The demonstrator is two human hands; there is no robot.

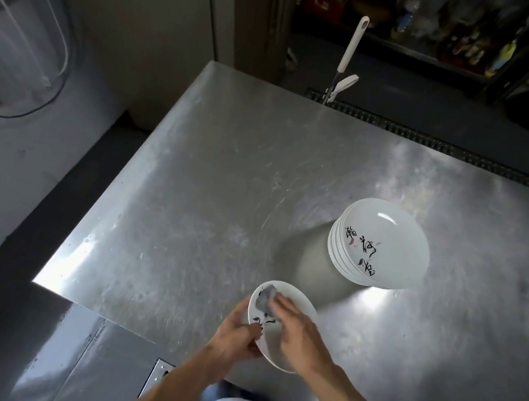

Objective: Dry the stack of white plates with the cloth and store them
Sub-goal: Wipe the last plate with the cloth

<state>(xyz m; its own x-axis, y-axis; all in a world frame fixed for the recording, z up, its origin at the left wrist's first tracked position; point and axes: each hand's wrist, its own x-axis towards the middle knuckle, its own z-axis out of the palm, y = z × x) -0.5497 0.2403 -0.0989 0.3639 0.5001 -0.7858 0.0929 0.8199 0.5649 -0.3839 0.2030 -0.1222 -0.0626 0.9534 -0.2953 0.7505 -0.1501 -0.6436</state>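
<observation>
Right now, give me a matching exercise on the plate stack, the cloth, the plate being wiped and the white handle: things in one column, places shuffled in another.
Things:
1 plate stack
2 cloth
3 single plate
4 white handle

Places:
A gripped at its rim by the left hand
B standing on the steel table
C under the fingers of the right hand
D beyond the table's far edge

Pairs: 1-B, 2-C, 3-A, 4-D

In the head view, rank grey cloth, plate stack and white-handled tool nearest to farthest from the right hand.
1. Grey cloth, pressed under the right hand.
2. Stack of white plates, farther out, rightward.
3. White-handled tool, far back.
</observation>
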